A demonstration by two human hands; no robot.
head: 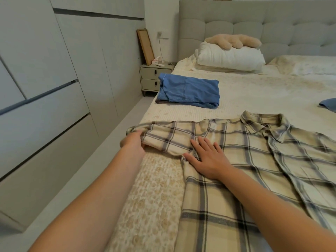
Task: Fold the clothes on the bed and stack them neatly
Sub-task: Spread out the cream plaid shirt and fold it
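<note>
A cream and grey plaid flannel shirt (245, 170) lies spread, collar away from the person, on the cream patterned bedspread of the bed (254, 91). The left hand (133, 144) grips the end of the shirt's sleeve (163, 137), its fingers curled around the cuff edge and mostly hidden under the cloth. The right hand (209, 159) lies flat where the sleeve joins the body, its fingers (204, 144) spread and pressing down. Beyond the fingertips, well apart, a folded blue denim garment (189, 91) rests on the bed. Farther on lie a white pillow (231, 57) with a beige plush toy (234, 40) on it. A grey two-drawer nightstand (154, 77) stands beside the bed, its drawers closed.
</note>
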